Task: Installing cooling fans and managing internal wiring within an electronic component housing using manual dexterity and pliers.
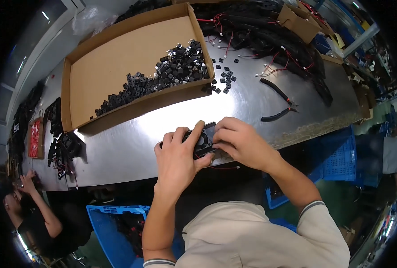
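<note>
Near the front edge of the metal table, my left hand [175, 154] is closed round a black oblong speaker unit [203, 140] with a round face. Its fingers lie along the far side and its thumb along the near side. A thin red and black wire [225, 167] with a white plug trails from the unit past the table edge. My right hand [243, 142] has its fingers pinched together at the unit's right end. Whatever lies between those fingertips is hidden.
Beyond my hands stands a shallow cardboard box [131, 49] with many small black parts [162, 73]. Loose black pieces [226, 77] lie beside it. Black-handled cutters [276, 91] rest open at right. Wired black parts [261, 31] heap behind. A blue crate [113, 232] stands below; a person [37, 210] sits at left.
</note>
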Motion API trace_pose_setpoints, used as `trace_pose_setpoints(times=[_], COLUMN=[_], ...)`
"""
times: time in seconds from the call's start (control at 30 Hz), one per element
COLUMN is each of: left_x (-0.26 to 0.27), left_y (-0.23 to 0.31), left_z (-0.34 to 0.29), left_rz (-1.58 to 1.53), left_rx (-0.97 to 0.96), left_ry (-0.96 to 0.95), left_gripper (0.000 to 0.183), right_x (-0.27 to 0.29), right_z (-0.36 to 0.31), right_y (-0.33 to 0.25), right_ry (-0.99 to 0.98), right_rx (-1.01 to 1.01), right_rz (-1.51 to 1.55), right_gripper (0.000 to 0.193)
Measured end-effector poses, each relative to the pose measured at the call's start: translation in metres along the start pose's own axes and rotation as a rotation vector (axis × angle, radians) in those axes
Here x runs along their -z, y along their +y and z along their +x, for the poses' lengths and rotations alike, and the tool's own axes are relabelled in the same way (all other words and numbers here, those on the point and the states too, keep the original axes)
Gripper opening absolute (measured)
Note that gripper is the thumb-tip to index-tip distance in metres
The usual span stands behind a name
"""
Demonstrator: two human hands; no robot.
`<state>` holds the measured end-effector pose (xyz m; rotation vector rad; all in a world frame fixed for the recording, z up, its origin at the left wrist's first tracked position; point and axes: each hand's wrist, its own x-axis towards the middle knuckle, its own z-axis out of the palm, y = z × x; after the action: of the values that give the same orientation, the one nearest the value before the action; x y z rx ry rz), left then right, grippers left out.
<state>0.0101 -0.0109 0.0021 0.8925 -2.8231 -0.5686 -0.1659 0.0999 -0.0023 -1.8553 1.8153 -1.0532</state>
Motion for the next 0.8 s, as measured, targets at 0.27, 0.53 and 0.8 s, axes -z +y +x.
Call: trace_pose_setpoints(times=[0.27, 0.53, 0.8], left_x=[0.008, 0.009, 0.012], left_y=[-0.004, 0.001, 0.003], left_z=[0.0, 0.007, 0.01], left_rz=[-0.055, 0.024, 0.014], left_rx=[-0.005, -0.057, -0.027], left_ry=[-0.02, -0.01, -0.074], left_gripper=[0.073, 0.072, 0.073], right_x=[0.046, 0.095, 0.064], right_z=[-0.019, -0.071, -0.082], right_y=[0.019, 0.094, 0.103], right_ry=[-0.136, 0.133, 0.71], right_rx=[-0.032, -0.391, -0.197], right_rz=[-0.177, -0.394, 0.22], right_gripper=[0.063, 0.089, 0.074])
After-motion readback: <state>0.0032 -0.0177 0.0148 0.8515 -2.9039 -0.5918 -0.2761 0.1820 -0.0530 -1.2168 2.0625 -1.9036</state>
